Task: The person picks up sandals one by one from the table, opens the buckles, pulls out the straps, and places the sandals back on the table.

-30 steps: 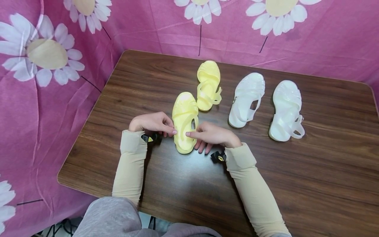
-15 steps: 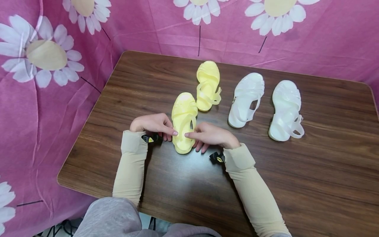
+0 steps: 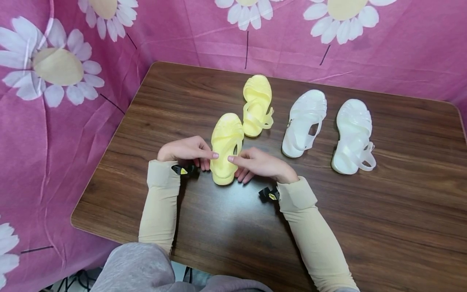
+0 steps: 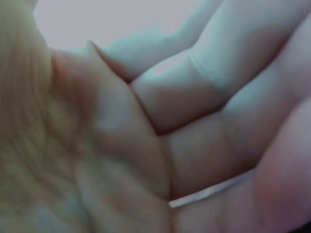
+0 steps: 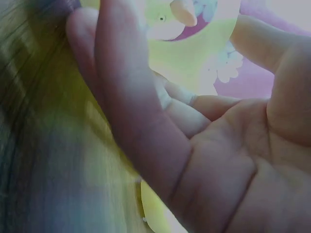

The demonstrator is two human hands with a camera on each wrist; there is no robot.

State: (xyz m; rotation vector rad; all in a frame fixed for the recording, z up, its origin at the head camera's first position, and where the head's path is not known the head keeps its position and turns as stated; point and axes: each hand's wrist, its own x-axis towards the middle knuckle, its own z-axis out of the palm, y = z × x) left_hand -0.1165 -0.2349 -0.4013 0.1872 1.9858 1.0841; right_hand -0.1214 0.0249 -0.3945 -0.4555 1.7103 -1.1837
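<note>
A yellow jelly sandal [image 3: 227, 132] is held between both hands near the middle of the table, toe pointing away from me. My left hand [image 3: 187, 149] pinches its left edge, thumb on top and fingers down at the side. On the opposite edge my right hand [image 3: 263, 163] grips it the same way, thumb over the insole. Its fellow, another yellow sandal [image 3: 257, 88], lies just behind and to the right. In the right wrist view, part of the yellow sandal [image 5: 189, 60] shows beyond the fingers. The left wrist view is filled by the palm and curled fingers.
Two white sandals, one [image 3: 309, 106] nearer and one [image 3: 354, 115] farther right, lie on the brown wooden table [image 3: 412, 194]. A pink flowered cloth [image 3: 204, 32] hangs behind and to the left of the table.
The heel end of the held sandal has shifted slightly away from me, and both hands moved a little with it. The other sandals have stayed put.
</note>
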